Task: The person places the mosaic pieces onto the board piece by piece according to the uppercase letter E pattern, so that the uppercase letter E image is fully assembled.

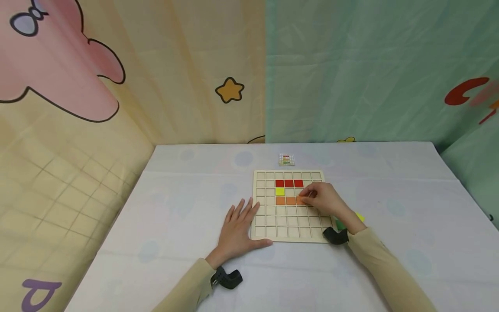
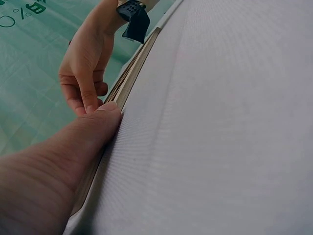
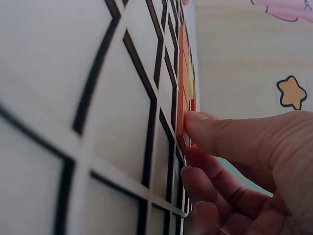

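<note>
Right hand [image 1: 325,199] pinches flat orange square tile [image 1: 299,201], right end of 3-tile row [image 1: 290,200].
Tile's on cream wooden grid board [image 1: 286,232]; left hand [image 1: 237,232], fingers spread straight, at board's near-left corner.

White table [image 1: 171,216]; behind, beige curtain [image 1: 187,65] with orange star [image 1: 230,91], green curtain [image 1: 370,73] adjoining

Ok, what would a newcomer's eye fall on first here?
Probably the row of red tiles on the grid board, with a yellow tile and orange tiles below in the head view. Next, the right hand pinching the rightmost orange tile. Then the pink cartoon figure at that view's upper left.
</note>
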A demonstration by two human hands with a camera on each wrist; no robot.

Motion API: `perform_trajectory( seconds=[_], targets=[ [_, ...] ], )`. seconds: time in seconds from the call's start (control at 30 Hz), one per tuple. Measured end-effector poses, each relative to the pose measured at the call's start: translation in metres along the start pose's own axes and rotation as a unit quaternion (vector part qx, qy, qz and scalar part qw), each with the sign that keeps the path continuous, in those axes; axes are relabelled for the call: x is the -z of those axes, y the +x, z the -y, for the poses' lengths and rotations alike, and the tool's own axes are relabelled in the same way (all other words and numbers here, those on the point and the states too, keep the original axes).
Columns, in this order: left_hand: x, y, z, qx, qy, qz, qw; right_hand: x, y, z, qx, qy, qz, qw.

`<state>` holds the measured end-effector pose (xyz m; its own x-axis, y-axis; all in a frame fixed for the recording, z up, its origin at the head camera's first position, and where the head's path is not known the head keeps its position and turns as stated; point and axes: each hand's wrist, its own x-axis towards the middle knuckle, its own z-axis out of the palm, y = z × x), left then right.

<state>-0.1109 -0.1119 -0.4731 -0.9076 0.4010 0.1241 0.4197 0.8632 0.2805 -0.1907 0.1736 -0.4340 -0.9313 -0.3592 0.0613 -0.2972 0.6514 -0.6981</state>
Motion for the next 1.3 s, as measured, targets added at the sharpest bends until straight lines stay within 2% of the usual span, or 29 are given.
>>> perform_trajectory(
  seconds=[0.17, 0.27, 0.37, 0.43, 0.53, 0.6, 0.67, 0.8, 0.9, 1.1, 1.3],
  targets=[
    [0.001, 0.000, -0.001, -0.002, -0.006, -0.002, 1.0000, 0.001, -0.007, 0.002, 0.028, -0.016, -0.001, 0.9995],
    [0.001, 0.000, -0.002, -0.001, -0.008, -0.001, 1.0000, 0.005, -0.015, 0.000, 0.052, -0.026, 0.014, 0.9982],
    [0.001, 0.000, -0.001, 0.000, -0.008, 0.000, 1.0000, 0.014, -0.028, -0.005, 0.059, -0.019, 0.034, 0.9975],
    [0.001, 0.001, -0.001, -0.001, -0.006, -0.001, 1.0000, 0.021, -0.039, -0.010, 0.061, -0.016, 0.024, 0.9977],
    [0.001, 0.002, 0.000, -0.002, -0.003, -0.003, 1.0000, 0.034, -0.058, -0.020, 0.061, -0.025, -0.022, 0.9976],
    [0.000, 0.002, 0.001, -0.003, 0.000, -0.004, 1.0000, 0.043, -0.071, -0.028, 0.042, -0.045, -0.054, 0.9966],
    [0.000, 0.002, 0.001, -0.003, -0.001, -0.004, 1.0000, 0.052, -0.083, -0.035, 0.007, -0.066, -0.062, 0.9959],
    [-0.001, 0.001, 0.001, 0.001, -0.006, -0.001, 1.0000, 0.064, -0.098, -0.047, -0.068, -0.084, -0.047, 0.9930],
    [0.000, 0.001, 0.002, 0.002, -0.009, -0.002, 1.0000, 0.066, -0.099, -0.054, -0.097, -0.083, -0.034, 0.9913],
    [-0.001, 0.001, 0.002, 0.000, -0.010, -0.007, 0.9999, 0.070, -0.096, -0.062, -0.112, -0.084, -0.029, 0.9898],
    [-0.002, 0.000, 0.001, -0.003, -0.013, -0.010, 0.9999, 0.069, -0.099, -0.063, -0.105, -0.091, -0.022, 0.9901]
  ],
)
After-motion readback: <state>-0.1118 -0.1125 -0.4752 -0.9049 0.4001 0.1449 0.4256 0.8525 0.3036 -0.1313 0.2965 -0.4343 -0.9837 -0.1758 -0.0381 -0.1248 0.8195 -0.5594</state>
